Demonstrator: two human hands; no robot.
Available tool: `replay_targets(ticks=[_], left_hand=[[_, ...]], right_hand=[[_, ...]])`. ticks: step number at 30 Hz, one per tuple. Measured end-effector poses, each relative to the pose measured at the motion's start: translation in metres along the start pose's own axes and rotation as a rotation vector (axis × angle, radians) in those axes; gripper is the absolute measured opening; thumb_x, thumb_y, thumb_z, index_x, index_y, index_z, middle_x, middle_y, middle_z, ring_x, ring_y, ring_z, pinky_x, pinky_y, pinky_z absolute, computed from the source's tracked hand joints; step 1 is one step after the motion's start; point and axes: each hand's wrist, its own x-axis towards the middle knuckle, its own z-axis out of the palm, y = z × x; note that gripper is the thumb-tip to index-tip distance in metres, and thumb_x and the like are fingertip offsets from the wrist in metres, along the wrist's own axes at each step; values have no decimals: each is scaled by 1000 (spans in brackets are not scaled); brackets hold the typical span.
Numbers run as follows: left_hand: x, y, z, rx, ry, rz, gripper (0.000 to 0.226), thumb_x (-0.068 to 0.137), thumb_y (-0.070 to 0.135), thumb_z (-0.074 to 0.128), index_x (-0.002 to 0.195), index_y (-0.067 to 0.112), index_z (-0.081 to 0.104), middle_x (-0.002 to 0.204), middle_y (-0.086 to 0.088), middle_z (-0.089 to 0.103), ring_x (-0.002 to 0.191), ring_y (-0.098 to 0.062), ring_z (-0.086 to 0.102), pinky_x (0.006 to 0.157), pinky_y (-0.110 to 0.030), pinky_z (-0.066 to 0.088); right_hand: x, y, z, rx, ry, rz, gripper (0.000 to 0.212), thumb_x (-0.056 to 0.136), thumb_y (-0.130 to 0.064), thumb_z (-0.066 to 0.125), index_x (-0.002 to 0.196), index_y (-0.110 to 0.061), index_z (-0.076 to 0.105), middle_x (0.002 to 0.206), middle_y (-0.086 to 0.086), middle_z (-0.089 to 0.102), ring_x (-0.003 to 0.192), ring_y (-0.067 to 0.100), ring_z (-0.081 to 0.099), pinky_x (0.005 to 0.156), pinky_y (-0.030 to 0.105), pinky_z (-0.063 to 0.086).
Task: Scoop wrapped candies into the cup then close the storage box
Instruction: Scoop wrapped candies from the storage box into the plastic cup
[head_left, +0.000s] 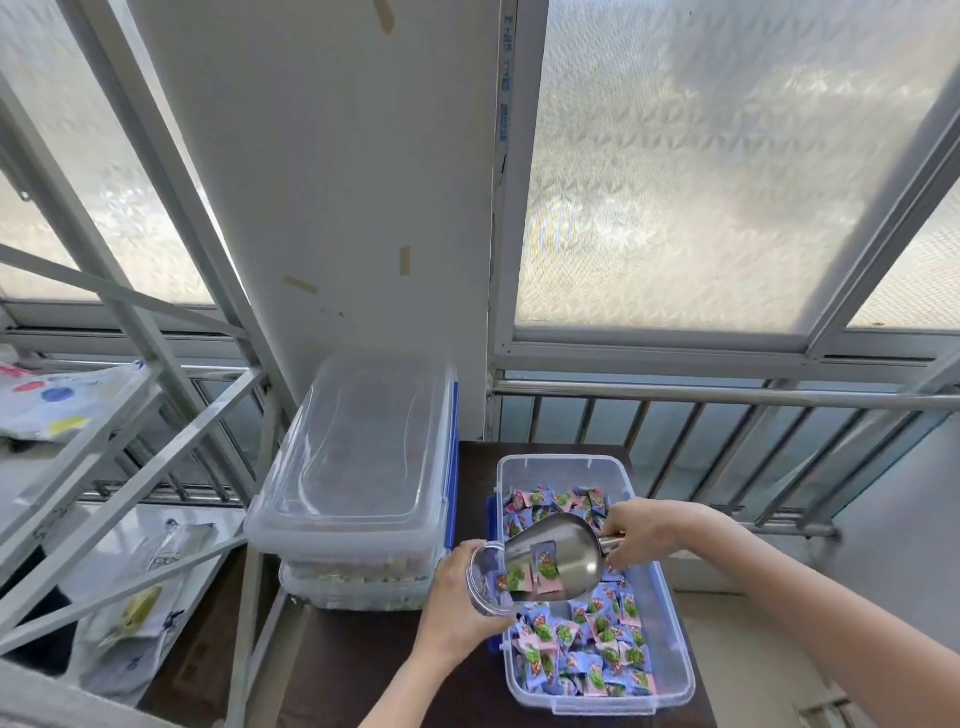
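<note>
Fingers (621, 557) of the right hand (641, 527) curled shut around the short handle of a steel scoop (558, 558), gripping close to the bowl, probably for control of the tilt. Scoop tipped mouth-down toward the left, so that the few wrapped candies (535, 571) lying in it can slide out. Lip of the scoop set right at, perhaps just inside, the mouth of a clear plastic cup (485, 577); exact contact hard to tell through the transparent wall.

Left hand (457, 608) wrapped around that cup from below and behind, fingers (493, 631) closed on its body, tilting the opening up and rightward to meet the scoop. Cup held over the near-left edge of the open storage box (670, 613), likely so that any candy missing the mouth drops back among the rest instead of onto the table (363, 665).

Box itself resting on the dark table, uncovered, filled across its floor with a loose layer of blue and pink wrapped sweets (587, 649); a blue latch (491, 519) visible on its left side. No loose cover identifiable with certainty. To the left, touching or just beside, a stack of closed clear boxes (353, 467) with lids clipped down.

Judged stage: pouring into the cup under way, closing of the box not yet begun. Main risk: a wrapper catching on the cup rim and spilling sideways.
</note>
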Motion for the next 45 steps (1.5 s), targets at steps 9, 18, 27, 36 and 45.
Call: replay_targets(ticks=[9, 18, 27, 36, 45], left_hand=[[8, -4, 11, -75, 28, -18, 64, 54, 28, 89, 110, 36, 60, 104, 14, 70, 99, -6, 68, 87, -34, 60], [7, -5, 1, -62, 15, -43, 68, 53, 35, 88, 113, 33, 56, 106, 15, 68, 99, 2, 65, 88, -16, 54], [0, -3, -1, -63, 24, -50, 63, 55, 34, 89, 110, 34, 58, 104, 17, 67, 98, 1, 65, 82, -4, 48], [-5, -2, 0, -101, 39, -79, 61, 54, 27, 92, 105, 33, 60, 101, 15, 71, 96, 2, 68, 79, -7, 52], [-8, -2, -2, -121, 50, -112, 58, 54, 23, 90, 101, 40, 59, 101, 17, 69, 96, 2, 67, 79, -10, 54]], right_hand=[[-14, 4, -22, 63, 23, -12, 22, 74, -35, 57, 59, -17, 55, 53, -4, 48, 48, 17, 41, 47, 24, 34], [17, 21, 79, -190, 81, 308, 30, 91, -17, 41, 116, -16, 58, 123, 7, 61, 111, 25, 60, 92, 33, 47], [38, 10, 130, -271, 67, 208, 32, 91, -1, 41, 115, -6, 60, 121, 11, 63, 111, 28, 61, 89, 34, 49], [61, 42, 134, 103, -79, 110, 17, 92, -15, 38, 91, -5, 51, 118, 21, 60, 94, 30, 56, 70, 30, 36], [83, 6, 173, 482, -136, 122, 20, 92, -35, 43, 77, -22, 42, 85, -4, 45, 87, 16, 44, 63, 26, 31]])
